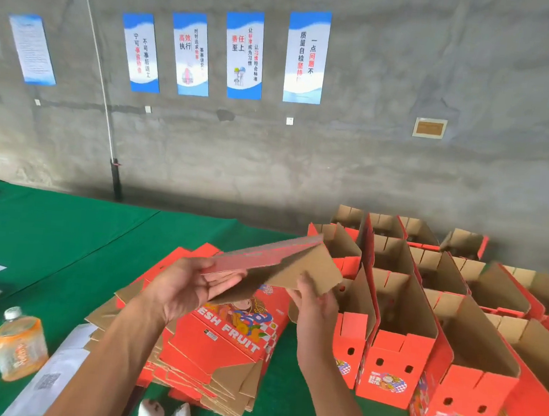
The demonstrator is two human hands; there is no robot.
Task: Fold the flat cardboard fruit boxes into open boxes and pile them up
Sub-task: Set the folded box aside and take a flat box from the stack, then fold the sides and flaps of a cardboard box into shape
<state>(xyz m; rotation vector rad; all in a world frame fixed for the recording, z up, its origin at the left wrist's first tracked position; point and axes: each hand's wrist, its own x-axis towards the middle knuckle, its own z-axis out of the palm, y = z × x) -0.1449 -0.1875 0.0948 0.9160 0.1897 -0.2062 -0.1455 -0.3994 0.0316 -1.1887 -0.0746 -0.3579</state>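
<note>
Folded open boxes (400, 347) stand right of the right hand (315, 307); both it and the left hand (188, 288) grip a flat box (281, 262).

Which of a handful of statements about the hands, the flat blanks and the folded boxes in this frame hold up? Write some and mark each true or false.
1. Both hands, left hand and right hand, hold one flat box in the air. True.
2. The stack of flat boxes lies below the hands on the green table cover. True.
3. The folded boxes stand to the person's left. False: they stand to the right.
4. The bottle holds a blue drink. False: it is orange.
5. The folded boxes are closed on top. False: they are open.
</note>
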